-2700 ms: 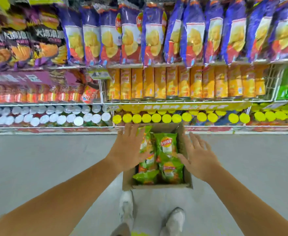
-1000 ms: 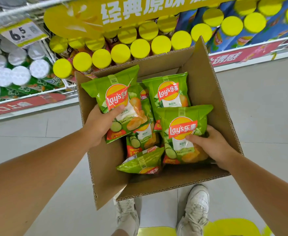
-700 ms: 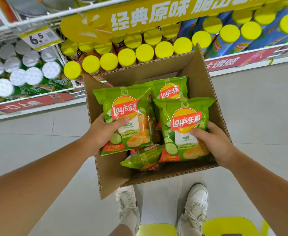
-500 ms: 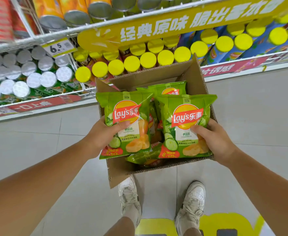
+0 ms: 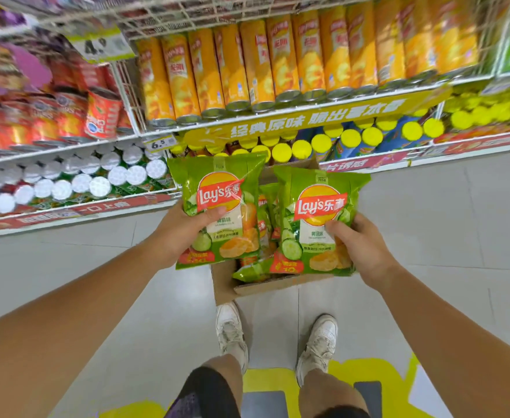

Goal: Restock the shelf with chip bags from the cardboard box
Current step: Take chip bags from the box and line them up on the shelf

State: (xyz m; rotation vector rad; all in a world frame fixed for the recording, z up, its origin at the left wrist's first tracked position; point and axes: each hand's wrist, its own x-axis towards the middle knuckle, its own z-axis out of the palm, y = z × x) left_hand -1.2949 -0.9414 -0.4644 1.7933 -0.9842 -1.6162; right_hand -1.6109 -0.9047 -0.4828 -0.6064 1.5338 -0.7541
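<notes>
I hold two green Lay's chip bags upright above the cardboard box (image 5: 226, 285), which stands on the floor in front of my feet. My left hand (image 5: 178, 233) grips the left chip bag (image 5: 220, 206) by its left edge, thumb across the front. My right hand (image 5: 359, 245) grips the right chip bag (image 5: 317, 218) at its lower right. Both bags hide most of the box. More green bags (image 5: 252, 271) lie inside it, seen between and below the two held ones.
The shelf unit faces me: orange chip cans (image 5: 281, 61) on the upper tier, yellow-lidded cans (image 5: 350, 138) and white-lidded cans (image 5: 94, 179) on the bottom tier, red cans (image 5: 70, 116) at left. My white shoes (image 5: 231, 333) stand on grey tile by a yellow floor marking (image 5: 266, 381).
Both hands have lifted a chip bag each out of the box and raised them. My head has tilted up, so the orange cans' tier has come into view and the box looks smaller.
</notes>
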